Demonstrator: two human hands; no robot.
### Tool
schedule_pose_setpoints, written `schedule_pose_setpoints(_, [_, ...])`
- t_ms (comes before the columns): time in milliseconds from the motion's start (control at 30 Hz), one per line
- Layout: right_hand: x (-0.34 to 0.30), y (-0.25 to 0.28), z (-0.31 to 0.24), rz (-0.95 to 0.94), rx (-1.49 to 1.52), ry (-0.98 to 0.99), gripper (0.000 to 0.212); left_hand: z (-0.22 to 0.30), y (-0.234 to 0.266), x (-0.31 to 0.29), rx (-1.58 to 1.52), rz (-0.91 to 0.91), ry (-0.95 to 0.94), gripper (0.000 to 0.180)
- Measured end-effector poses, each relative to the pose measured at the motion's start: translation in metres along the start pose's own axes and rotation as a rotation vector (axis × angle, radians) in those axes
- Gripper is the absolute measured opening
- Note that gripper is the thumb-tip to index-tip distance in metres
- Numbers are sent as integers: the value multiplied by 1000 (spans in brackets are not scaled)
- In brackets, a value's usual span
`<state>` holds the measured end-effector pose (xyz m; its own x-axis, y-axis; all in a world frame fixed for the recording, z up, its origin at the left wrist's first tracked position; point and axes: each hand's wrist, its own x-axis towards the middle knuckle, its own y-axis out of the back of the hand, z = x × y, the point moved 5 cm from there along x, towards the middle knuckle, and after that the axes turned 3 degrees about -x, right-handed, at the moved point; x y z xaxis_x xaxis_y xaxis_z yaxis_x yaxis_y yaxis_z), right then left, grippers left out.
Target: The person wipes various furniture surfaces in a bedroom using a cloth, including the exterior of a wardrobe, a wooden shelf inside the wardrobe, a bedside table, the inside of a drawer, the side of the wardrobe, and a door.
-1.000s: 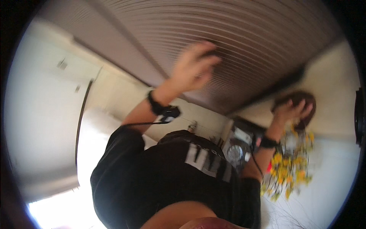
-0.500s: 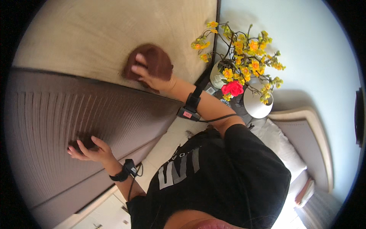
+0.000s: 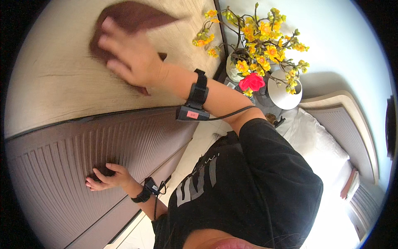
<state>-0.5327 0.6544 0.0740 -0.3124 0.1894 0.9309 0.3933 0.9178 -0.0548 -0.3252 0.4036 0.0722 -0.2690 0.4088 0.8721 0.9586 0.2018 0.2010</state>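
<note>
Cloth [image 3: 139, 17], brown, beneath right hand [image 3: 134, 60] on pale wood-grain panel [image 3: 62, 83], fingers apart, not clamped. Best done palm flat, pressure even, loose corner tucked under. Left hand [image 3: 111, 179] loosely curled at ribbed brown panel [image 3: 70, 151]; cannot tell if holding anything.

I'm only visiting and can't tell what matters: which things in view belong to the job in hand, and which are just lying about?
At the hands:
- brown cloth, under the right hand
- pale wood-grained surface, beneath the cloth
- ridged brown panel, by the left hand

Just about:
- yellow blossoms
- red flower
- white vase
- white pillow
</note>
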Motion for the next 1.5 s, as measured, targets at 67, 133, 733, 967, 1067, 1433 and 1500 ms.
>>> schedule_pose_setpoints(67, [-1,3,7,-49,197,-11,48,0,1,0,-11,11,-8,39])
schedule_pose_setpoints(133, [-8,6,35,117,859,-287,55,2,1,0,-16,5,-12,39])
schedule_pose_setpoints(733, [-316,-23,36,80,195,-1453,78,1,-5,-2,-15,-3,-47,42])
schedule_pose_setpoints(967, [-319,9,77,420,395,-2146,75,-5,1,-7,-31,-8,-97,42])
schedule_pose_setpoints(1067, [-384,18,123,406,497,-2274,79,4,-3,-2,-51,2,-91,41])
schedule_pose_setpoints(1433, [-403,-3,120,586,443,-2117,64,2,2,-4,-32,9,-122,37])
schedule_pose_setpoints(1500, [-362,20,135,545,344,-1961,66,5,1,-3,-45,16,-123,37])
